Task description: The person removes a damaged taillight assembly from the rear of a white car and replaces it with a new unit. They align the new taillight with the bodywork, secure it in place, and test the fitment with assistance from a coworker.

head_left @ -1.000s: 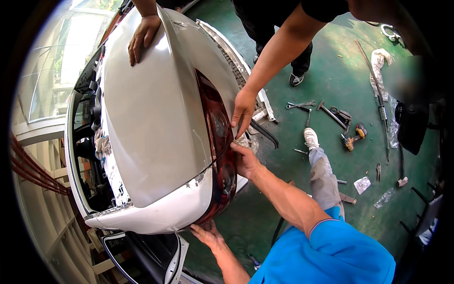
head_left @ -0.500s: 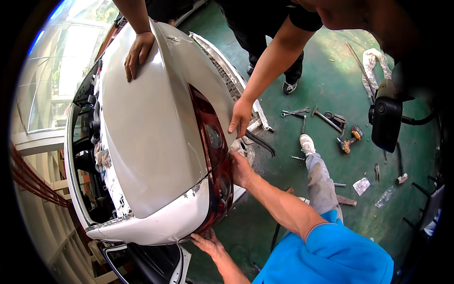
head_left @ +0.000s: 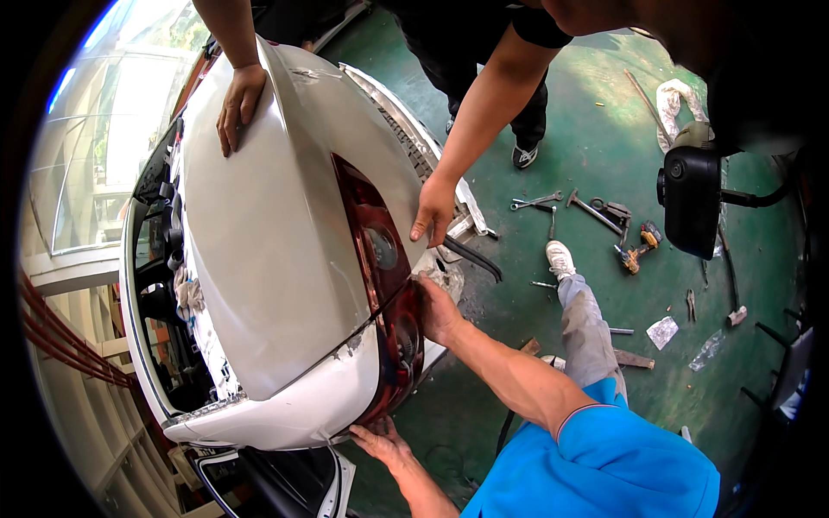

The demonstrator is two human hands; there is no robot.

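Note:
A red tail light (head_left: pixel 399 350) wraps the rear corner of a pale car, its inner section on the trunk lid (head_left: pixel 268 216) and its outer section beside the white fender (head_left: pixel 319 397). With fingers partly hidden, my right hand (head_left: pixel 440 312) grips the light's rear side near the seam. My left hand (head_left: pixel 384 442) holds the light's lower outer corner, where it meets the fender. Across from me, a co-worker's hand (head_left: pixel 434 211) hangs thumb-down by the lid's rear edge. The co-worker's other hand (head_left: pixel 240 105) lies flat on top of the lid.
On the green floor lie wrenches (head_left: pixel 535 203), a hammer (head_left: pixel 596 211), a cordless drill (head_left: pixel 639 249), pliers (head_left: pixel 690 305) and plastic scraps (head_left: pixel 662 333). My outstretched leg (head_left: pixel 587 324) lies between these tools and the car. A black camera device (head_left: pixel 691 198) hangs at the right.
The view has shifted slightly. The dark seam between trunk lid and fender shows more clearly now. Both my hands stay on the tail light, and the co-worker's hands remain at the lid.

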